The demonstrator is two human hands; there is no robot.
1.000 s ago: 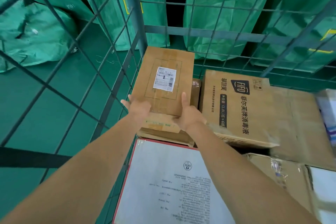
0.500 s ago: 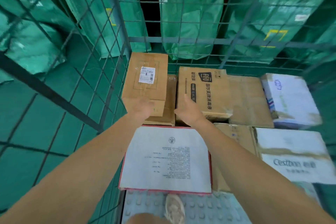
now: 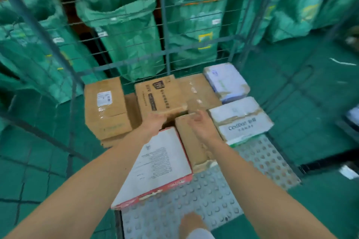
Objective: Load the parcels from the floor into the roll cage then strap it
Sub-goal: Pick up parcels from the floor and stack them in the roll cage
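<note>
Hovering empty and loose-fingered over the caged parcels (image 3: 105,103), your left hand (image 3: 155,120) and right hand (image 3: 203,127) likely need another from the floor (image 3: 320,93) next.

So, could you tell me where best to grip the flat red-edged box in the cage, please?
The red-edged box lies flat with a brown carton close against its right side, so probably grip its near short edge and left long edge, coming from the front.

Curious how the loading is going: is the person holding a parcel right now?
No: the left hand and right hand are both empty, fingers loose, above the parcels lying in the roll cage.
</note>
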